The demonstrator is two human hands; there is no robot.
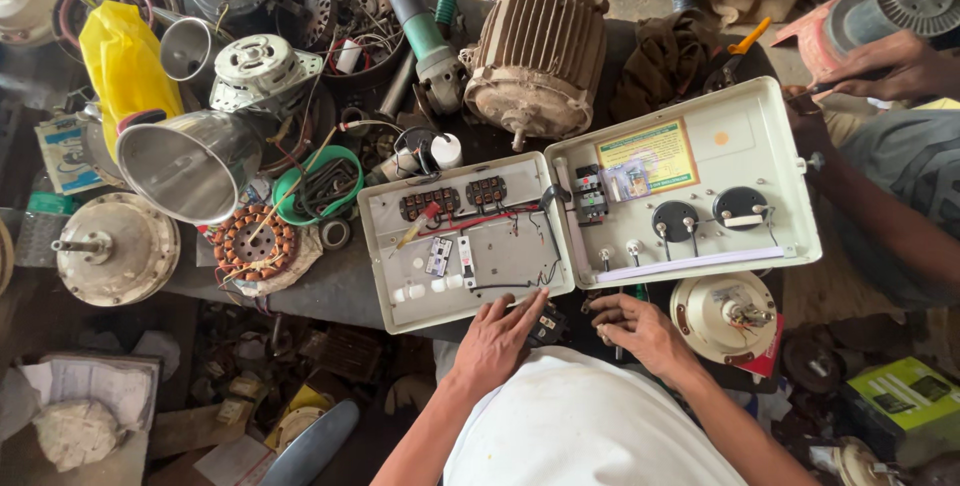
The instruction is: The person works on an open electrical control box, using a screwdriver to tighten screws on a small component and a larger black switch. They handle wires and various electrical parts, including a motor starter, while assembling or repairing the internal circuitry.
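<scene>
Our left hand (497, 338) lies flat and released on the near edge of the open control box (470, 291). Our right hand (640, 334) grasps a small dark part (600, 308) just beside that edge.

Soft even daylight, faint shadows; glare on steel funnel (195, 161); wide-angle bending at edges; corners slightly soft.

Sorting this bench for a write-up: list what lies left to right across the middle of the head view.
Round motor end cover → shiny metal funnel → copper-wound stator → green ring → open white control box → its hinged lid → another person's arm.
</scene>
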